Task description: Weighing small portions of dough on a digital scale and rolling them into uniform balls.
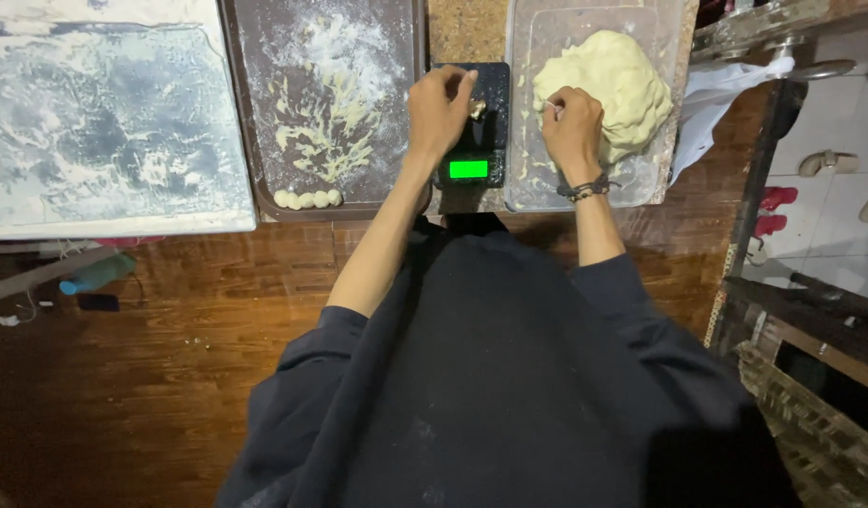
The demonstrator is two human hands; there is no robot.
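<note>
My left hand (439,108) hovers over a black kitchen scale (486,85) with a lit green display (469,169), fingers pinched on a small piece of dough (477,109) that rests on or just above the scale. My right hand (570,127) presses into the edge of a large pale dough mass (617,80) lying in a clear plastic tray (537,183). A dark bracelet circles my right wrist.
A dark floured baking tray (255,141) to the left holds a row of small dough balls (307,198) at its near edge. Farther left lies a flour-dusted board (105,122). Wooden floor lies below; metal shelving (782,122) stands at right.
</note>
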